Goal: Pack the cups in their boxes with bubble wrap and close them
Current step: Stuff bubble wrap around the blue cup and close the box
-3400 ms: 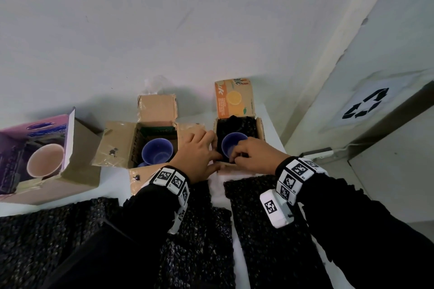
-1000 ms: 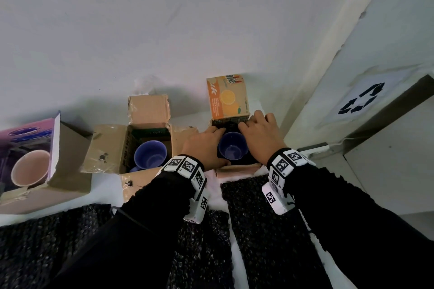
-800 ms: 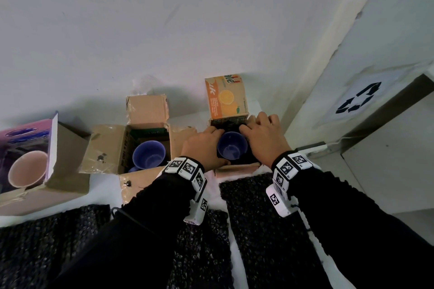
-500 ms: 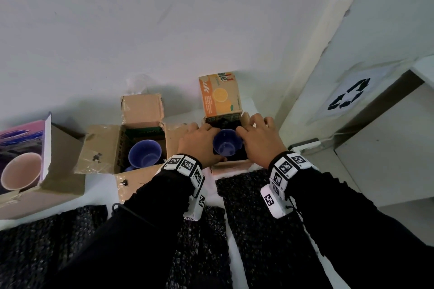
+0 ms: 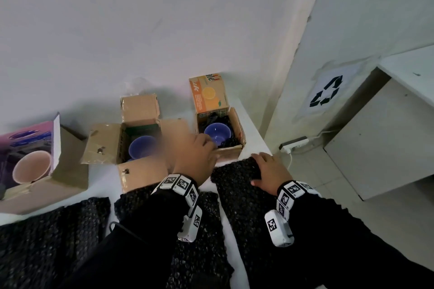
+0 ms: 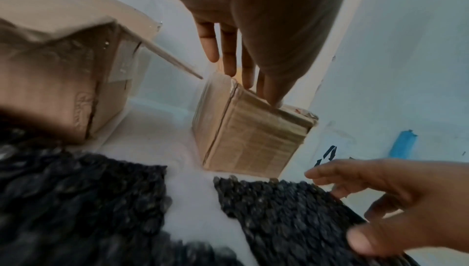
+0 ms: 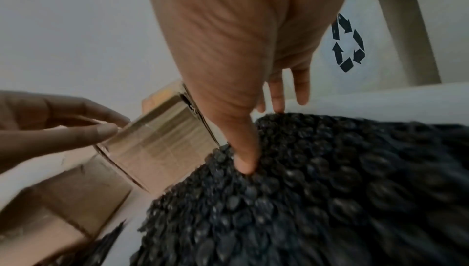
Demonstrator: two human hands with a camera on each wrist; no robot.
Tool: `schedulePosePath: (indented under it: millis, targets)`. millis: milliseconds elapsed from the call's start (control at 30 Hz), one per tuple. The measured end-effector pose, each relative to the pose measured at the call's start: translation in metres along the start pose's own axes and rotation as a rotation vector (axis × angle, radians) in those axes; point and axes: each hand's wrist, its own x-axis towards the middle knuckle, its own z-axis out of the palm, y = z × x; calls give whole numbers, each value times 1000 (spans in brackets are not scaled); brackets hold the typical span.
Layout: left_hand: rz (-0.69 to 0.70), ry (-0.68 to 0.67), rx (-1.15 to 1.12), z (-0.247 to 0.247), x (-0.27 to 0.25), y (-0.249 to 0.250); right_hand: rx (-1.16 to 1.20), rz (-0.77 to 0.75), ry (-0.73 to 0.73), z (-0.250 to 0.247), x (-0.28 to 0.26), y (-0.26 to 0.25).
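Note:
A small cardboard box [image 5: 237,135] with an orange lid flap standing up holds a blue cup [image 5: 217,132] nested in black bubble wrap. My left hand [image 5: 199,153] rests with straight fingers on the box's near left rim [image 6: 256,102]. My right hand [image 5: 267,168] lies on the far end of a black bubble wrap sheet [image 5: 244,197] just in front of the box. Its thumb [image 7: 245,162] presses into the wrap and its fingers reach past the far edge. A second blue cup [image 5: 141,150] sits in the open middle box [image 5: 138,173].
A pink box [image 5: 68,164] with a pink cup [image 5: 30,166] lies at the left. More black bubble wrap sheets [image 5: 51,237] cover the table's near side. The wall is close behind the boxes. The table edge [image 5: 256,134] drops off right of the small box, with a recycling bin [image 5: 326,91] beyond.
My right hand has left the small box and come back onto the bubble wrap sheet in front of it. My left hand stays at the box's near left side.

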Motion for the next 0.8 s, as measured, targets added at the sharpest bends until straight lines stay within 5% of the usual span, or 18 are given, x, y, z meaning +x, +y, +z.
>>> schedulePosePath:
  millis: [200, 300, 500, 633, 800]
  targets:
    - [35, -74, -107, -3, -30, 13, -239, -21, 39, 1, -15, -10]
    - [58, -154, -126, -7, -39, 17, -77, -113, 34, -9, -23, -16]
    - [-48, -241, -26, -21, -36, 19, 169, -251, 285, -49, -41, -42]
    - [-188, -233, -257, -40, -25, 10, 23, -214, 325, -76, -43, -55]
    - [-305, -115, -673, -77, -5, 1, 262, -257, 307, -109, -38, -68]
